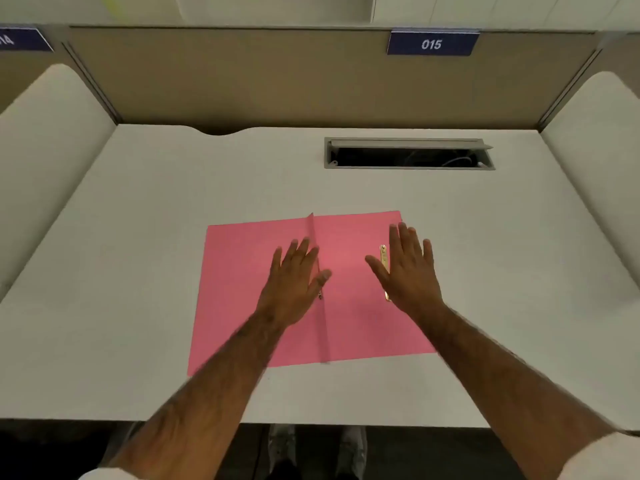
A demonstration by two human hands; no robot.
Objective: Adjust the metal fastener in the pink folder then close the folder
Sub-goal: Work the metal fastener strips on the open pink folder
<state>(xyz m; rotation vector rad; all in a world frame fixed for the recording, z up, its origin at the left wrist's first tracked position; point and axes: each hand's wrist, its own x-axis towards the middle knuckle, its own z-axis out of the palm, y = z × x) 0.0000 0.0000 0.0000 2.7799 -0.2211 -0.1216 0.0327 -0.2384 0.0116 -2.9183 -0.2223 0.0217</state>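
Pink folder (249, 299) lies open under flat, empty left hand (294, 282) and right hand (408, 271); closing early could snag unseated metal fastener (383, 258).

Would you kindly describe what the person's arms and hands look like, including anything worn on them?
Both forearms are bare and hairy. The left hand and right hand wear no gloves, and no rings or watch are visible. A white sleeve cuff shows at the right elbow, and a sliver of white sleeve at the left.
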